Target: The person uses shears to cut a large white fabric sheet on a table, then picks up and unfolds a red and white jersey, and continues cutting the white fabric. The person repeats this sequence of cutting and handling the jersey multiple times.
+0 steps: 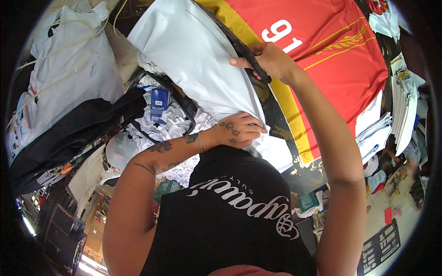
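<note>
In front of you lies a big red garment (336,50) with yellow stripes, spread flat on the dark table (281,131). Over its left part lies a large white sheet (198,55), and a curved black bar (239,48) runs along the sheet's right edge. Your right hand (271,60) is closed around this bar, fingers wrapped and pressed together. Your left hand (237,131) pinches the lower corner of the white sheet, fingers curled into the fabric. Left of it, a small blue box (159,105) rests among crumpled white cloth (177,122).
</note>
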### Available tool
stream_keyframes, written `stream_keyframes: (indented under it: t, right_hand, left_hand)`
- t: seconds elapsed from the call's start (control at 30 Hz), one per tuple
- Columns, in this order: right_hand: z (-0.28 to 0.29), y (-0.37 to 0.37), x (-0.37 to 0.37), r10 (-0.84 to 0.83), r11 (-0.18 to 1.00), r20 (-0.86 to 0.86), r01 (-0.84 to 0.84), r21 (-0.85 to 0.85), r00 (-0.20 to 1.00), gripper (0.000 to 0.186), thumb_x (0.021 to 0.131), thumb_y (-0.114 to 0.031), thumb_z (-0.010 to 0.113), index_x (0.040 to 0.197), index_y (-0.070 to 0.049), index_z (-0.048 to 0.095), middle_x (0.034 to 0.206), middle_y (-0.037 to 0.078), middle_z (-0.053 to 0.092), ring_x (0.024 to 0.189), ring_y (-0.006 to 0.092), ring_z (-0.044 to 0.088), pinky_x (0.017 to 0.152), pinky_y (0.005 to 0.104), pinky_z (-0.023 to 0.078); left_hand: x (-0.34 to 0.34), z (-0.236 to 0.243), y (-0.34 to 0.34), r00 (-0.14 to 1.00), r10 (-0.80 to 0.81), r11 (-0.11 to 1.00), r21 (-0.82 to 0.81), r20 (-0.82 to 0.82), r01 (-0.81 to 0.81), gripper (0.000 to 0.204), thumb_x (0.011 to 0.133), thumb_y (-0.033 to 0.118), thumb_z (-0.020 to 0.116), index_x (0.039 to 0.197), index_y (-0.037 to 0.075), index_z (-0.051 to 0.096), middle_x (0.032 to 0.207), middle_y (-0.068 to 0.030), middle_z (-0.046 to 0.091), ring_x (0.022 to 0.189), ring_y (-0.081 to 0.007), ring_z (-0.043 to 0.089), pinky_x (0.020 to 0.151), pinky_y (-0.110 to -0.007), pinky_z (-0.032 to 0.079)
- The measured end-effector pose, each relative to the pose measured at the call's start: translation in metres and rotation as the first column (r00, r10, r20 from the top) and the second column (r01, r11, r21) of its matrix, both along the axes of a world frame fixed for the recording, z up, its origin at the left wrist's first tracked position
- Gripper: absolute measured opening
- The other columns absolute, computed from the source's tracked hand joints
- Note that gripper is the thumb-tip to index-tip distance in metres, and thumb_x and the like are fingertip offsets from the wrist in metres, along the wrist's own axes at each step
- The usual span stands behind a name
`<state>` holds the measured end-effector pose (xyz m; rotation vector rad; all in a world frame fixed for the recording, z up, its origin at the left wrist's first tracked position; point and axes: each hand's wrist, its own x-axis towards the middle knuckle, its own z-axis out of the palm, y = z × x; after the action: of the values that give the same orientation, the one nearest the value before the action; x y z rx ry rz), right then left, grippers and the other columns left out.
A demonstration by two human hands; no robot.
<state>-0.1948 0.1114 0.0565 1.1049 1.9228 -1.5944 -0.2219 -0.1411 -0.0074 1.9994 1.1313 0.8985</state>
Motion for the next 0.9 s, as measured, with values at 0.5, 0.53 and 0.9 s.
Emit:
stream_keyframes:
  t: [0.5,0.53,0.9]
  right_hand:
    - [0.033,-0.047,0.087,-0.112,0.988,-0.312,0.141,0.071,0.943,0.071,0.076,-0.059,0.090,0.106,0.003,0.076,0.079,0.011,0.070,0.072,0.0196,0.064,0.066,0.0384,0.051]
    - [0.041,-0.064,0.129,-0.188,0.973,-0.287,0.219,0.078,0.939,0.067,0.083,-0.050,0.089,0.115,0.005,0.072,0.078,0.008,0.068,0.071,0.0151,0.063,0.065,0.0337,0.050]
    - [0.014,-0.196,0.535,-0.924,0.134,-0.079,0.509,0.850,0.375,0.057,0.081,-0.046,0.090,0.101,0.004,0.071,0.091,0.025,0.075,0.090,0.0446,0.073,0.079,0.0489,0.054]
  left_hand:
    - [0.103,0.001,0.013,0.983,-0.087,0.994,0.081,0.163,0.075,0.018,0.086,0.009,0.065,0.099,0.011,0.078,0.114,-0.0051,0.078,0.119,-0.0214,0.068,0.101,-0.043,0.054]
    - [0.094,0.000,0.011,0.988,0.149,0.962,0.224,0.044,-0.155,0.019,0.086,0.009,0.067,0.101,0.011,0.078,0.111,-0.0042,0.078,0.115,-0.0232,0.069,0.098,-0.047,0.053]
    - [0.047,0.187,0.053,0.935,-0.245,0.796,-0.603,-0.257,0.043,0.033,0.108,0.033,0.055,0.107,0.001,0.059,0.090,-0.0242,0.064,0.089,-0.0430,0.066,0.079,-0.048,0.051]
